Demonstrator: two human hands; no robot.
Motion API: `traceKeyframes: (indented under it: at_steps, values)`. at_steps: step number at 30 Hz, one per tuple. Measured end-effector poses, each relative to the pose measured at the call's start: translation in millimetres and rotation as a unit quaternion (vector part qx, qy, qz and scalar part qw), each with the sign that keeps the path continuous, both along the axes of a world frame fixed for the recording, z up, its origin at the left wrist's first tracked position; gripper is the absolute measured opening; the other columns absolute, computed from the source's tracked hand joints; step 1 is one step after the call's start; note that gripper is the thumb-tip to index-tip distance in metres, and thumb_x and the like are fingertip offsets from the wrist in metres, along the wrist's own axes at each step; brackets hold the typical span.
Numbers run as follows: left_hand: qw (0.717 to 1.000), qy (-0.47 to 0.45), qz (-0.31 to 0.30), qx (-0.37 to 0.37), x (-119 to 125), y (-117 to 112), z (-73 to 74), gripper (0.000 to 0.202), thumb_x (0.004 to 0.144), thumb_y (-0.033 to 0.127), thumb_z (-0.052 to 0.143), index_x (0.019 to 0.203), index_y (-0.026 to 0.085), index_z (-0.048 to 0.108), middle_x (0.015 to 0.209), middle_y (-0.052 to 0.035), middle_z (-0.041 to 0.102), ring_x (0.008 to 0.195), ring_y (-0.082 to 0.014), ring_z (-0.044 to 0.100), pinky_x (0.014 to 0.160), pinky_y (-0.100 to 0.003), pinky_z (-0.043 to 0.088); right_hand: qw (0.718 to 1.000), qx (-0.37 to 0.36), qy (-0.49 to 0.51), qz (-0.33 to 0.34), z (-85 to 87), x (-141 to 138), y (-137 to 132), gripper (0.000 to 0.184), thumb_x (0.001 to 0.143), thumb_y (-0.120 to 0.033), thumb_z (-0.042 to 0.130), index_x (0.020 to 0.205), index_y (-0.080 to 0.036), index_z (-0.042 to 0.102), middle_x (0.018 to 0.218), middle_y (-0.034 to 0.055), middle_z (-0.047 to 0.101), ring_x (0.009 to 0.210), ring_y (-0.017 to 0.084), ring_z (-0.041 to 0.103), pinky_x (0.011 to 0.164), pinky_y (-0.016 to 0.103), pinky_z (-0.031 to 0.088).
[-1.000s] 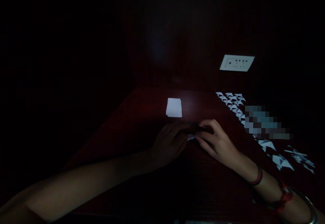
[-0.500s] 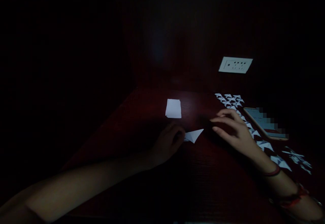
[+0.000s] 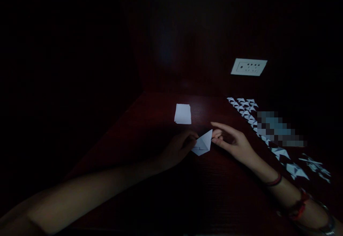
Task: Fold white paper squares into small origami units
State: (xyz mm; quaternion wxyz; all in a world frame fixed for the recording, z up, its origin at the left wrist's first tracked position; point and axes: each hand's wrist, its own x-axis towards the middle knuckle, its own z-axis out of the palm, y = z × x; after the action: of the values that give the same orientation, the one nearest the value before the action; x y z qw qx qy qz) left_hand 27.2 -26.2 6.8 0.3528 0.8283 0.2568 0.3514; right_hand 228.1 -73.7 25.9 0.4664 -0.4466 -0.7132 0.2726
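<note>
Light pressure should suit the folded paper (image 3: 203,145), left hand (image 3: 179,148) pinching it, right hand (image 3: 236,141) half-curled at its edge, grip unclear.

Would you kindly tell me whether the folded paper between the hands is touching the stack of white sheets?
Apart: the head view shows dark red tabletop between the folded paper and the stack of white sheets.

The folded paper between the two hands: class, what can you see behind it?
Beyond the folded paper, the dark red table shows, with a stack of white sheets farther back, slightly left. The patch directly behind the folded paper is covered, so anything there cannot be seen.
</note>
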Motion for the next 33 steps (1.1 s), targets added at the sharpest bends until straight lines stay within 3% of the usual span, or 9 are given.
traceKeyframes:
  at_steps: [6, 9, 12, 17, 25, 30, 33]
  values:
    - [0.997, 0.049, -0.015, 0.05, 0.3, -1.1, 0.3, 0.018, 0.087, 0.018, 0.036, 0.098, 0.02, 0.05, 0.092, -0.0001, 0.055, 0.082, -0.0116, 0.052, 0.075, -0.026, 0.042, 0.997, 0.012, -0.074, 0.0, 1.8, -1.0, -1.2, 0.026, 0.077, -0.027, 0.055, 0.101, -0.02, 0.06, 0.082, 0.0047, 0.062, 0.073, 0.015, 0.057, 0.065, 0.028, 0.048]
    - [0.994, 0.071, 0.014, 0.082, -0.8, -5.9, 1.5, 0.019, 0.087, 0.019, 0.037, 0.101, 0.02, 0.049, 0.093, -0.0007, 0.054, 0.084, -0.012, 0.052, 0.076, -0.026, 0.041, 0.991, 0.018, -0.132, 0.016, 2.9, 1.0, -1.2, 0.025, 0.078, -0.027, 0.053, 0.101, -0.02, 0.061, 0.084, 0.005, 0.061, 0.075, 0.015, 0.057, 0.067, 0.028, 0.047]
    - [0.983, 0.115, 0.049, 0.136, -2.6, -12.6, 4.1, 0.015, 0.084, 0.028, 0.042, 0.094, 0.019, 0.049, 0.091, -0.0021, 0.052, 0.082, -0.0147, 0.051, 0.074, -0.029, 0.041, 0.983, 0.021, -0.178, 0.036, 2.2, 4.1, 0.1, 0.03, 0.077, -0.023, 0.054, 0.107, -0.021, 0.057, 0.084, 0.0039, 0.059, 0.074, 0.014, 0.056, 0.067, 0.028, 0.047]
    - [0.954, 0.202, 0.064, 0.211, -3.1, -17.4, 3.4, 0.034, 0.067, 0.045, 0.061, 0.084, 0.018, 0.049, 0.083, -0.0018, 0.052, 0.076, -0.0185, 0.049, 0.067, -0.031, 0.04, 0.973, 0.04, -0.225, 0.021, -2.9, 7.0, 3.6, 0.032, 0.076, -0.02, 0.055, 0.107, -0.023, 0.056, 0.086, 0.0036, 0.054, 0.075, 0.013, 0.054, 0.068, 0.027, 0.047]
    - [0.951, 0.224, 0.056, 0.204, -3.3, -14.7, -0.7, 0.025, 0.073, 0.035, 0.058, 0.086, 0.018, 0.046, 0.085, 0.0002, 0.051, 0.078, -0.0155, 0.049, 0.067, -0.028, 0.04, 0.964, 0.077, -0.254, -0.008, -5.4, -3.0, 10.0, 0.012, 0.079, -0.021, 0.05, 0.081, -0.018, 0.062, 0.091, 0.006, 0.052, 0.088, 0.016, 0.05, 0.078, 0.028, 0.042]
    - [0.959, 0.206, 0.052, 0.189, -3.5, -14.1, -0.7, 0.02, 0.076, 0.027, 0.055, 0.09, 0.017, 0.044, 0.092, -0.0015, 0.049, 0.082, -0.0156, 0.048, 0.069, -0.028, 0.042, 0.979, 0.01, -0.197, -0.042, -6.6, -4.1, 11.7, 0.015, 0.082, -0.026, 0.045, 0.081, -0.017, 0.057, 0.074, 0.0011, 0.059, 0.068, 0.012, 0.055, 0.063, 0.023, 0.043]
    - [0.954, 0.215, 0.035, 0.206, -2.2, -13.2, -1.5, 0.016, 0.078, 0.02, 0.052, 0.093, 0.018, 0.047, 0.1, -0.0035, 0.048, 0.089, -0.0168, 0.047, 0.074, -0.029, 0.042, 0.981, -0.013, -0.178, -0.078, -9.4, -3.0, 11.8, 0.014, 0.077, -0.025, 0.051, 0.088, -0.019, 0.059, 0.08, 0.0006, 0.062, 0.071, 0.013, 0.057, 0.064, 0.024, 0.043]
